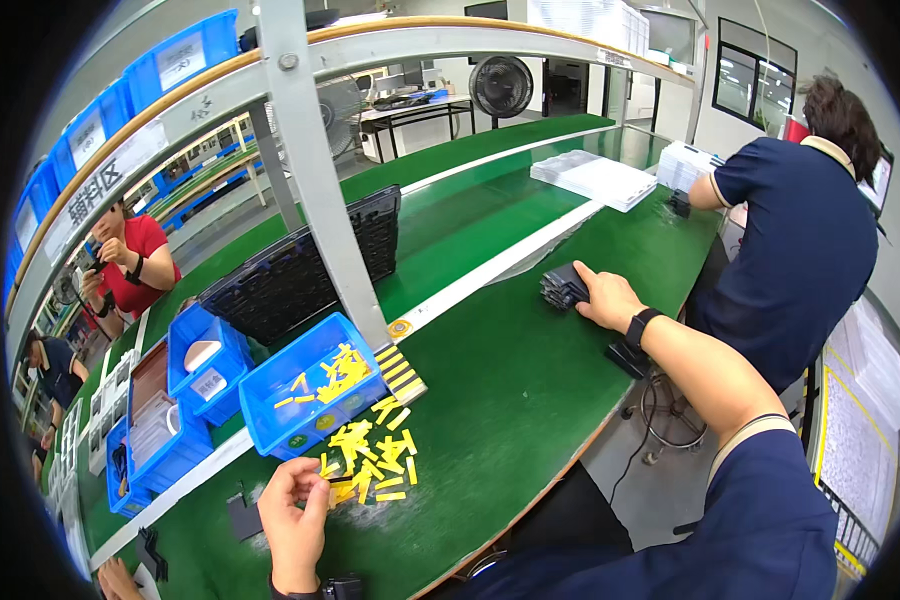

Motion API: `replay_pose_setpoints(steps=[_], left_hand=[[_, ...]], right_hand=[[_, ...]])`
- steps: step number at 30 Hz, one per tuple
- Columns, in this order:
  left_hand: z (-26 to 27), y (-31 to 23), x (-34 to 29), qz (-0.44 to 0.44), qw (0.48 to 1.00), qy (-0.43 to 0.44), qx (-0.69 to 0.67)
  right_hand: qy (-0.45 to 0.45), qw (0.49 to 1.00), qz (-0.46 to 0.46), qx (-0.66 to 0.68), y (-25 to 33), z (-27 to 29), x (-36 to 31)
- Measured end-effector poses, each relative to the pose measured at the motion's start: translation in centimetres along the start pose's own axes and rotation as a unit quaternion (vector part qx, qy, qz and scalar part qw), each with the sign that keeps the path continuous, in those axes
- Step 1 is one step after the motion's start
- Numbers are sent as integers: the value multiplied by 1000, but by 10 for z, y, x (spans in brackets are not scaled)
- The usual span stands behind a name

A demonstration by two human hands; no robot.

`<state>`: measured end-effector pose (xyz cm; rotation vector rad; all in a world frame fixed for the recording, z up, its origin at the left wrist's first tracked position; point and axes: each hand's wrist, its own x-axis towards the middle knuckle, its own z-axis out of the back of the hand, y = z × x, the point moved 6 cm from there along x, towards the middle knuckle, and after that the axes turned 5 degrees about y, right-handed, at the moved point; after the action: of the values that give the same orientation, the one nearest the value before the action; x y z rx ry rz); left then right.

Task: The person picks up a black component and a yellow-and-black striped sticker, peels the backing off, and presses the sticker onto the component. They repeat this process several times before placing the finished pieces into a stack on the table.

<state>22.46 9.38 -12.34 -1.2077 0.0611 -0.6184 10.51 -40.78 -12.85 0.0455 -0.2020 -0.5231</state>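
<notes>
My right hand (610, 298) reaches far out across the green bench and grips a small stack of black flat pieces (562, 287), index finger along its top. Near the front edge, my left hand (295, 515) has thumb and fingers drawn together in a pinch; what lies between them, if anything, is too small to name. Right beside its fingertips spreads a loose heap of yellow strips (365, 455). More strips lie inside a blue bin (265, 415) just behind the heap. A dark square plate (245, 515) lies left of my left hand.
A metal post (320, 170) rises from the bench, with a black tray (295, 275) leaning behind it. Other blue bins (175, 440) stand at left. White trays (595, 180) lie at the back. A co-worker (790, 230) sits at right; another person's hand (118, 580) shows lower left.
</notes>
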Motion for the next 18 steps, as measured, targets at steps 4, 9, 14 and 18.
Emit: replay_pose_setpoints(steps=[4, 9, 14, 18], left_hand=[[1, -3, -1, -8, 1000, -2, -5], [-14, -6, -4, -8, 994, 57, -92], [-35, -18, -11, -45, 975, 177, -129], [-36, -15, -14, 46, 935, 218, -277]], right_hand=[[16, 999, -4, 43, 22, 8, -26], [228, 776, -22, 588, 99, -13, -94], [495, 383, 44, 778, 238, -26, -175], [541, 320, 1, 778, 307, -38, -195]])
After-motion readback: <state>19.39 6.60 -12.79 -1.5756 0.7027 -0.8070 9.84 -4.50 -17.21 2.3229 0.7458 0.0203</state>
